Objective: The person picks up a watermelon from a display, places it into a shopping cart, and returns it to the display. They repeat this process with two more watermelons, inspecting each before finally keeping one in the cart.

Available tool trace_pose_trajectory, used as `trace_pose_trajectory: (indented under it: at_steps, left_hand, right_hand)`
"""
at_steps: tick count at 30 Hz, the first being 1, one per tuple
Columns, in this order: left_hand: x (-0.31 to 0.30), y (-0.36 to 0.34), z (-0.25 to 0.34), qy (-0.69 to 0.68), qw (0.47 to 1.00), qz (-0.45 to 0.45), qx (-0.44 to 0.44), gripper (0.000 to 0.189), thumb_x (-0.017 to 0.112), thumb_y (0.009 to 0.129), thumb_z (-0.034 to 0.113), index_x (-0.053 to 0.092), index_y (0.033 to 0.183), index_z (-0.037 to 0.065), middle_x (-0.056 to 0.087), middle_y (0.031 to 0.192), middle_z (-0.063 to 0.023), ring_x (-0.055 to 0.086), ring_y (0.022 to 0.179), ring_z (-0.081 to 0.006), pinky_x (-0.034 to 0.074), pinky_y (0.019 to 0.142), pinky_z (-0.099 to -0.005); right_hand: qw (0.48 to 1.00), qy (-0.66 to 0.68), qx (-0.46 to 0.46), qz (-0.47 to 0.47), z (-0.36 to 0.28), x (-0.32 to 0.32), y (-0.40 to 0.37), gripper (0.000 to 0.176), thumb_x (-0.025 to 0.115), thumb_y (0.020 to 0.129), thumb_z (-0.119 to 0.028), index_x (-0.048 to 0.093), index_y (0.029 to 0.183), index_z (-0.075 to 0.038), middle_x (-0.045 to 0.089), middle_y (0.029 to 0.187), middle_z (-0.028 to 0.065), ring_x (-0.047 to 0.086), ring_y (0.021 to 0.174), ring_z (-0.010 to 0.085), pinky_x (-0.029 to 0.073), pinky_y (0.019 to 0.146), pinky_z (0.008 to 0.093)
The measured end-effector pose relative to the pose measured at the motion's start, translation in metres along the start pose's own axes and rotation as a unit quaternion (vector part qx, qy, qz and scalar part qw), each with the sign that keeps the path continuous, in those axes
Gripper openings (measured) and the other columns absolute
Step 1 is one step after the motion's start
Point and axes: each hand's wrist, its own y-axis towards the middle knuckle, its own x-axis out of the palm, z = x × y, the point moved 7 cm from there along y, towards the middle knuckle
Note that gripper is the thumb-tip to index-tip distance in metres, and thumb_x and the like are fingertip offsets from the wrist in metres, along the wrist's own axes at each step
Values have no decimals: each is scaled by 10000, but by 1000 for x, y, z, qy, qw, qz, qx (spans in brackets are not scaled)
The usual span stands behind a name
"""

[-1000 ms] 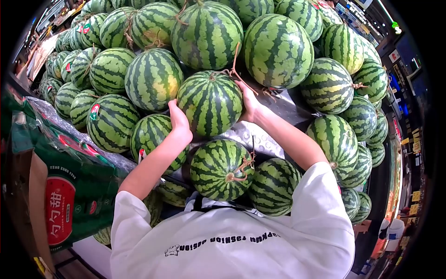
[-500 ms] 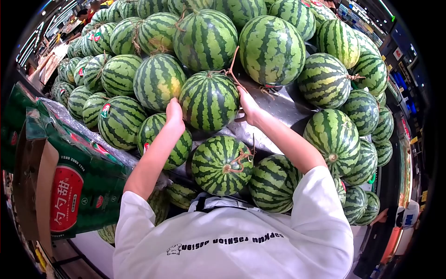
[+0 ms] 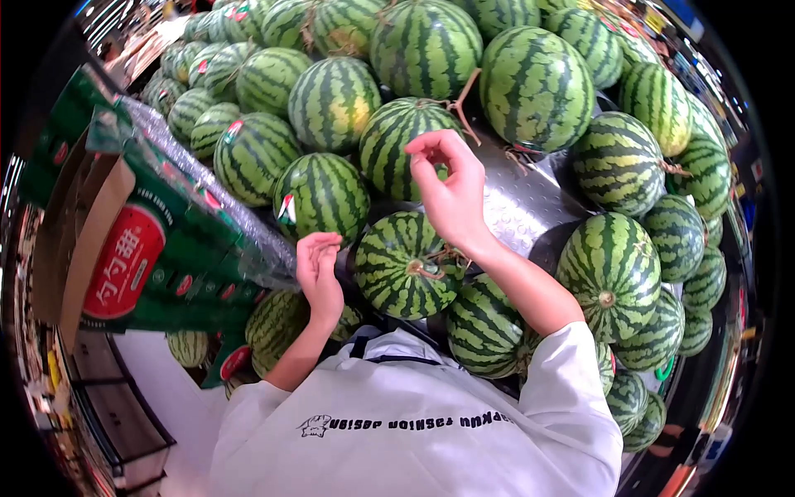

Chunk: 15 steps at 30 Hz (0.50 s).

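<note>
My right hand (image 3: 454, 186) is over a round striped watermelon (image 3: 393, 149), its thumb and forefinger curled into a ring with green rind showing through. Nothing is held in it. My left hand (image 3: 321, 277) is lower and nearer my body, fingers loosely bent and apart from the thumb, also holding nothing. Just above it lies a watermelon with a small sticker (image 3: 327, 199). Between my forearms sits another watermelon with a curly dry stem (image 3: 397, 265). A brown stem (image 3: 465, 108) sticks up behind the melon under my right hand.
More watermelons are heaped at the back and along the right side, one large melon (image 3: 537, 89) among them. A metal plate (image 3: 517, 190) shows between them. At left stands a green cardboard box (image 3: 186, 286) with a red label and plastic wrap along its edge.
Both hands have let go of the round watermelon, which stays among the others. My left hand has drawn back toward my body; my right hand has curled over the melon. The view has shifted.
</note>
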Motion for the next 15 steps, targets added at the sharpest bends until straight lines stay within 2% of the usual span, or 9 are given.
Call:
trace_pose_trajectory:
  at_steps: [1, 2, 5, 6, 9, 12, 13, 14, 15]
  left_hand:
    - [-18, -20, -7, 17, 999, 34, -5, 159, 491, 926, -4, 530, 1080, 12, 609, 1030, -67, 586, 966, -138, 453, 876, -266]
    - [-34, -41, -10, 47, 997, 62, -2, 126, 516, 926, 5, 554, 1045, 22, 610, 985, -48, 589, 905, -120, 463, 835, -248]
    - [-93, -113, -38, 130, 982, 95, -98, 90, 562, 917, 35, 581, 1005, 31, 608, 883, -8, 581, 823, -87, 466, 768, -225]
    - [-117, -144, -56, 159, 966, 106, -175, 129, 571, 919, 89, 591, 1035, 35, 639, 900, -30, 607, 838, -113, 475, 789, -248]
    - [-171, -237, -48, 279, 886, 132, -346, 228, 560, 920, 194, 632, 1072, 40, 691, 973, -114, 657, 911, -206, 493, 829, -318]
    - [-213, -323, -21, 400, 813, 232, -354, 286, 562, 889, 259, 640, 1058, 42, 674, 986, -191, 651, 934, -331, 501, 834, -382]
    - [-221, -347, -12, 404, 795, 257, -371, 294, 550, 879, 271, 645, 1050, 52, 665, 978, -200, 635, 937, -363, 498, 827, -411]
    - [-227, -367, -1, 419, 785, 276, -362, 273, 538, 880, 262, 647, 1018, 54, 661, 943, -187, 626, 932, -368, 492, 823, -427]
    - [-232, -388, 2, 433, 769, 292, -369, 271, 536, 880, 265, 645, 1007, 51, 656, 954, -184, 620, 946, -366, 489, 832, -432]
  right_hand:
    - [997, -18, -48, -58, -17, 13, -6, 102, 602, 775, 21, 637, 868, -3, 581, 804, 94, 586, 679, 178, 472, 628, 284]
    - [993, 2, -39, -110, -25, 30, -13, 99, 617, 759, 29, 643, 847, -7, 584, 803, 99, 608, 716, 191, 478, 623, 296]
    - [968, 13, -93, -235, -45, 80, -33, 100, 619, 754, 33, 655, 827, -24, 592, 814, 98, 628, 729, 204, 487, 617, 308]
    - [957, 20, -127, -259, -47, 99, -42, 132, 613, 750, 57, 661, 833, -33, 586, 836, 94, 623, 717, 199, 487, 609, 300]
    - [918, 84, -81, -378, -56, 154, -77, 188, 603, 735, 106, 665, 850, -28, 569, 886, 91, 601, 697, 187, 488, 608, 288]
    - [825, 110, -88, -547, -79, 194, -129, 203, 582, 750, 121, 661, 875, -18, 585, 906, 101, 614, 740, 212, 501, 639, 304]
    - [784, 120, -115, -598, -88, 201, -147, 215, 576, 749, 130, 658, 886, -15, 604, 938, 111, 635, 803, 260, 513, 666, 331]
    - [755, 138, -215, -604, -101, 204, -162, 234, 568, 735, 139, 653, 894, -10, 618, 964, 124, 642, 835, 308, 518, 695, 356]
    - [748, 111, -236, -611, -105, 207, -172, 250, 556, 728, 146, 649, 902, -8, 620, 961, 131, 640, 829, 320, 518, 706, 361]
